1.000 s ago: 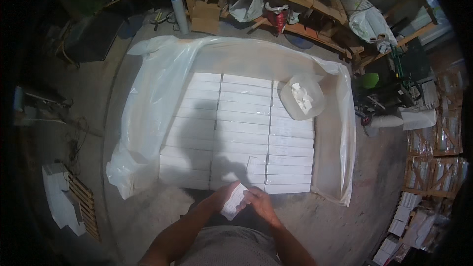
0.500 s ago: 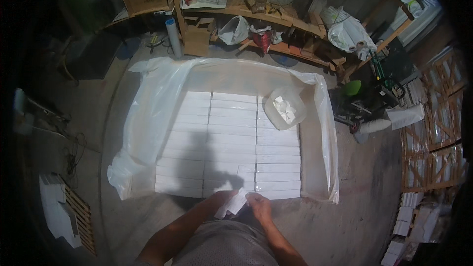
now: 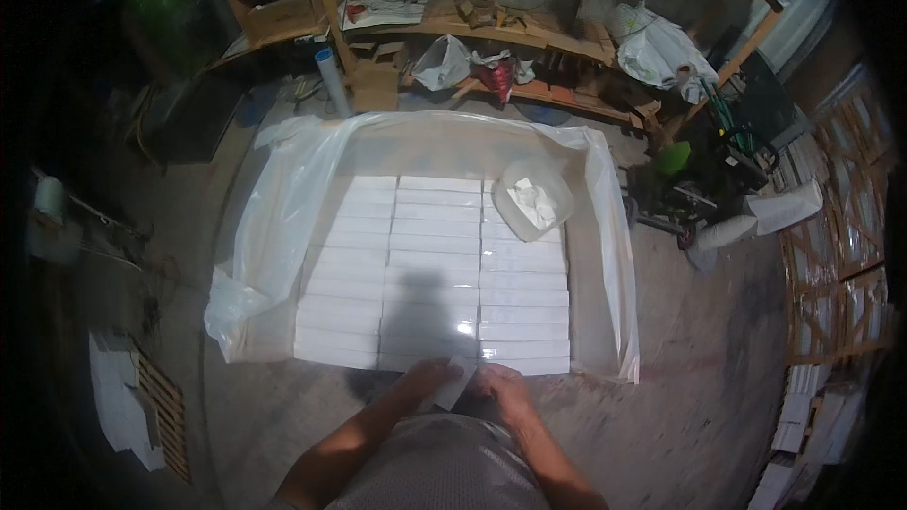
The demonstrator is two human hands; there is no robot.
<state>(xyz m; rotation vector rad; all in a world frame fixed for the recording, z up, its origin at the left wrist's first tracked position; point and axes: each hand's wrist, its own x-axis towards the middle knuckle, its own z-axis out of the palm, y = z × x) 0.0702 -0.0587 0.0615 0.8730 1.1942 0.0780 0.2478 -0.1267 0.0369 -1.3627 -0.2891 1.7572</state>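
Both the left hand (image 3: 430, 380) and right hand (image 3: 503, 387) pinch a small white box (image 3: 455, 382) just short of the stacked white boxes (image 3: 430, 274); a loose grip could drop it.

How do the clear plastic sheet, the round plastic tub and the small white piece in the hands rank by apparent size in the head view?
1. Clear plastic sheet
2. Round plastic tub
3. Small white piece, though nearest the camera

Workshop or storeroom, bare concrete floor (image 3: 718, 397), cluttered wooden shelving (image 3: 491, 28), stacked framed panels (image 3: 841, 255) along wall
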